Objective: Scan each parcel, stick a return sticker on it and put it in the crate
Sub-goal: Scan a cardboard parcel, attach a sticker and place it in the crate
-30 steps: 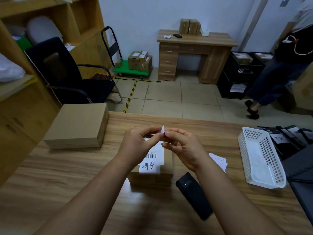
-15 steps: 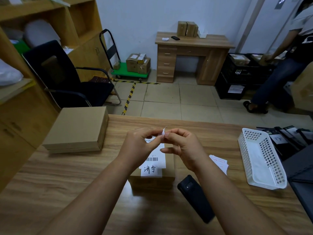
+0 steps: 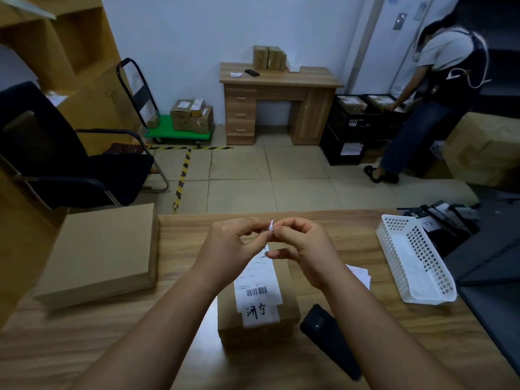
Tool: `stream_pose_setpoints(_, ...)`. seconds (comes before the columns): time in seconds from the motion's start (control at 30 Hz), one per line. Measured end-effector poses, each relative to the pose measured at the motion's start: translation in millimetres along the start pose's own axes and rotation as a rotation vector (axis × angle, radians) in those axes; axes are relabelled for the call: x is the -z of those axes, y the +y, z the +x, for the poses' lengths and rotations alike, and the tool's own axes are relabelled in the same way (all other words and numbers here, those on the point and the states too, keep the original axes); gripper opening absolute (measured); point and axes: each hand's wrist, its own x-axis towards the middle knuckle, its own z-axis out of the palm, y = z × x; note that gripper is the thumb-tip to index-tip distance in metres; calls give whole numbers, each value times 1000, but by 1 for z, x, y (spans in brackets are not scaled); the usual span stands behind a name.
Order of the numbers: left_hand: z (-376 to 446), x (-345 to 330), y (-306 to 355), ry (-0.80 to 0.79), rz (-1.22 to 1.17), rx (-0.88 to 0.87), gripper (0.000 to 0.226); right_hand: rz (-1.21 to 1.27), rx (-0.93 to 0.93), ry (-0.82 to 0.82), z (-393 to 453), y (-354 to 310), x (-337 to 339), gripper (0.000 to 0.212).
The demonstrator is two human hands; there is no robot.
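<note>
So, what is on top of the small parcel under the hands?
A white shipping label with a barcode and handwriting lies on the small parcel. Its far end is covered by the left hand and right hand.

Both forearms are bare up to the lower edge of the picture, from about 7 and 5 o'clock; no sleeve shows. The left hand (image 3: 228, 243) and the right hand (image 3: 305, 249) are bare, with short plain nails.
</note>
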Motion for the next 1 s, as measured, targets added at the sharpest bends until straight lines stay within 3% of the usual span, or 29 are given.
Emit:
stream_pose_setpoints(0.47, 18, -5, 4, -81, -212, -90, 17, -85, 125, 159, -26, -14, -7, 16)
stream_pose_setpoints(0.73, 19, -25, 24, -194, -460, 9, 17, -187, 216, 239, -37, -8, 22, 22)
stream_pose_setpoints(0.87, 24, -43, 33, -243, -542, 76, 10, -350, 263, 271, -40, -8, 45, 28)
stream_pose_setpoints(1.0, 31, -73, 41, -213, -524, 99, 9, -503, 293, 286, -35, -7, 75, 19)
